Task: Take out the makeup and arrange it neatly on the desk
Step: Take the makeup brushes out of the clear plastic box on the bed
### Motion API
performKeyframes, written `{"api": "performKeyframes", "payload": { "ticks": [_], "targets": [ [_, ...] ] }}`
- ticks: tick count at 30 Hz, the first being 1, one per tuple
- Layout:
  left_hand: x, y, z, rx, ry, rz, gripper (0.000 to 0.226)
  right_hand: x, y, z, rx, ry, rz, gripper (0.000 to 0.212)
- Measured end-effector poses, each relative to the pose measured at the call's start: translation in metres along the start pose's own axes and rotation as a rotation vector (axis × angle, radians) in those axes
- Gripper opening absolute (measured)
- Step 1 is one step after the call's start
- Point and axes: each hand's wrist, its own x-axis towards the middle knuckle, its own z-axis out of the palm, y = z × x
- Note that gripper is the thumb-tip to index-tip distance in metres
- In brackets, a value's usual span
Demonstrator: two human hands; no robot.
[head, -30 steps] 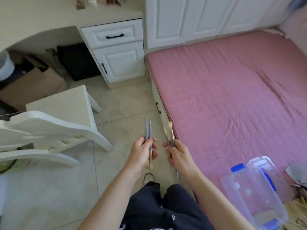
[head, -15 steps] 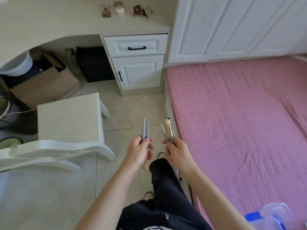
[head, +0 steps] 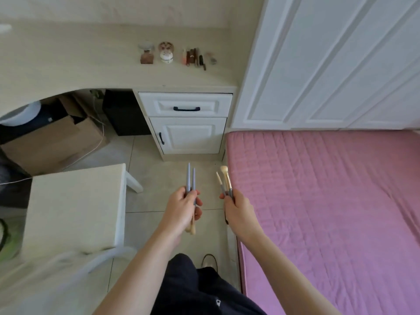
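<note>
My left hand grips two makeup brushes with grey-blue handles pointing up and their bristle ends hanging below the fist. My right hand grips another small bunch of brushes, bristles up, the largest one cream-tipped. Both hands are held over the floor, well short of the beige desk. On the desk's right end stand a small brown bottle, a round white jar and a row of lipsticks and pencils.
A white chair stands at the left between me and the desk. A white drawer cabinet sits under the desk's right end. The pink bed fills the right, with white wardrobe doors behind it. A cardboard box lies under the desk.
The view has swung up and forward toward the desk, bringing its top and the makeup on it into sight. The clear storage box has left the view. Both hands keep their brushes.
</note>
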Motion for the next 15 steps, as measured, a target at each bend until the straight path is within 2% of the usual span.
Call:
{"api": "performKeyframes", "payload": {
  "ticks": [8,15],
  "targets": [
    [0.077,0.05,0.004,-0.023,0.002,-0.027,0.018,0.085,-0.039,0.011,0.013,-0.033,0.045,0.021],
    [0.169,0.118,-0.01,0.03,-0.054,-0.029,0.017,0.17,-0.097,0.036,0.065,0.033,0.068,0.021]
  ]
}}
